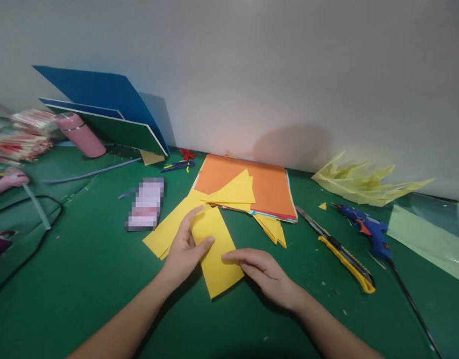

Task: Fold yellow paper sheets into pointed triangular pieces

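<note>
A folded-looking piece of yellow paper is between my hands, tilted over the green table. My left hand grips its left side, thumb on top and fingers around the far edge. At the right edge, my right hand is closed on the paper, index finger on its face and the other fingers partly hidden. Just beyond lie yellow paper strips on the left and pointed yellow paper pieces on a stack of orange paper. More yellow points stick out below the stack.
A utility knife with its blade out and a blue glue gun lie on the right, near a pale yellow paper shape. On the left are a phone, a pink bottle, boards and a black cable.
</note>
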### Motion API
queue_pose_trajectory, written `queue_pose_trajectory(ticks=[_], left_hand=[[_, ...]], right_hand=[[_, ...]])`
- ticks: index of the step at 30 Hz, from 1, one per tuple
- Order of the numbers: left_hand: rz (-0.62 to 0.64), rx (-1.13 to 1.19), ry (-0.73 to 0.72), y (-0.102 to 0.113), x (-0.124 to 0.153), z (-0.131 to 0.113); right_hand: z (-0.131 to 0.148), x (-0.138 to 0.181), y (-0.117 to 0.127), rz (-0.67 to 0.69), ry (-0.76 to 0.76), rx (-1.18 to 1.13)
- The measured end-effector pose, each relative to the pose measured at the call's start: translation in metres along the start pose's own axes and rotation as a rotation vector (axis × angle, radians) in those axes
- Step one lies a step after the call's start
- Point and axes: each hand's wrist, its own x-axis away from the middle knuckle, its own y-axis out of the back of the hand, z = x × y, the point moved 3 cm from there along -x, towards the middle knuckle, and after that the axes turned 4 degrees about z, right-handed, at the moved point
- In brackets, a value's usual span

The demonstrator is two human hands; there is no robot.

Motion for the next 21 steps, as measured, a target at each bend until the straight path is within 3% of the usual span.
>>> queue_pose_trajectory(ticks=[4, 14, 21], left_hand=[[0.073, -0.111, 0.012, -0.0005, -0.0013, 0.0029], [0.172, 0.082, 0.097, -0.0046, 0.0053, -0.0032], [0.137, 0.118, 0.055, -0.0030, 0.0057, -0.0028]], right_hand=[[-0.0014, 0.0002, 0.0016, -0.008, 0.029, -0.012], [-0.0045, -0.0068, 0.0008, -0.172, -0.023, -0.006], [-0.0072, -0.0080, 0.0027, -0.281, -0.088, 0.007]])
